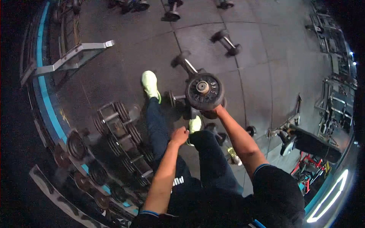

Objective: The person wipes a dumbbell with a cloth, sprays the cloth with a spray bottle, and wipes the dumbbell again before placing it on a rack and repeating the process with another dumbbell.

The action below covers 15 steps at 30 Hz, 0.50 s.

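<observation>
The person stands over dark rubber floor [266, 76] tiles, looking down past their own legs. The right hand [213, 113] holds a plate-loaded dumbbell [204, 91] out in front at about twelve o'clock. It hangs clear of the floor and is turned end-on, so its round black plate faces up. The fingers are wrapped around the handle beneath that plate, which hides most of them. The right forearm runs back from the hand toward five o'clock.

The left hand [180, 135] hangs empty over the left thigh, just short of the knee, with its fingers clenched into a loose fist. It is well apart from the dumbbell, down at about seven o'clock from it.

The left shoe [149, 84], pale green, is stepped forward at eleven o'clock. The right shoe [195, 124] sits closer in, right under the held dumbbell.

At nine o'clock a tiered rack [114, 129] is loaded with rows of dark weights. Farther out on the floor lie two loose weights: one [185, 62] just beyond the held dumbbell, and one [227, 41] at one o'clock, well away. A padded bench [315, 144] stands at three o'clock, and a bright light strip [330, 197] curves past it at four o'clock.
</observation>
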Motion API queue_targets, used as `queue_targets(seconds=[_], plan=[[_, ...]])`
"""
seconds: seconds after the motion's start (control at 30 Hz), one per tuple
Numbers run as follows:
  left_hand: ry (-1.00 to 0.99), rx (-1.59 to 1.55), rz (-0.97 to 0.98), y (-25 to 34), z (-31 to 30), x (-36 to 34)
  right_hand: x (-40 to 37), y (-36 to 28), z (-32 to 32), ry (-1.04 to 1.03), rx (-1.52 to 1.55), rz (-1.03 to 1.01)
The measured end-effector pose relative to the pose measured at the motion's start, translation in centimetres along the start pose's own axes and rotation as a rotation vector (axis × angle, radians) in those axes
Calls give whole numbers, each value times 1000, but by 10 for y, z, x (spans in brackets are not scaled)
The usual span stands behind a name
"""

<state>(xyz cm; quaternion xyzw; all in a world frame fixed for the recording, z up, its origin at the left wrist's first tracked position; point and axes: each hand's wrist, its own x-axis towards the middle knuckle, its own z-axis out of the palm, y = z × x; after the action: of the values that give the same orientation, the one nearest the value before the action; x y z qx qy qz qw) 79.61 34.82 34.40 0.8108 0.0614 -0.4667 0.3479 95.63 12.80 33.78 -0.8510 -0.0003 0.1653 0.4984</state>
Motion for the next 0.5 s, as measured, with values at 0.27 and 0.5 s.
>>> queue_targets(seconds=[0.27, 0.5], plan=[[388, -453, 223, 1, 18, -174, -266, 45, -96, -57, -251, 221], [355, -396, -93, -189, 128, -333, -582, 171, -106, -88, -530, 559]])
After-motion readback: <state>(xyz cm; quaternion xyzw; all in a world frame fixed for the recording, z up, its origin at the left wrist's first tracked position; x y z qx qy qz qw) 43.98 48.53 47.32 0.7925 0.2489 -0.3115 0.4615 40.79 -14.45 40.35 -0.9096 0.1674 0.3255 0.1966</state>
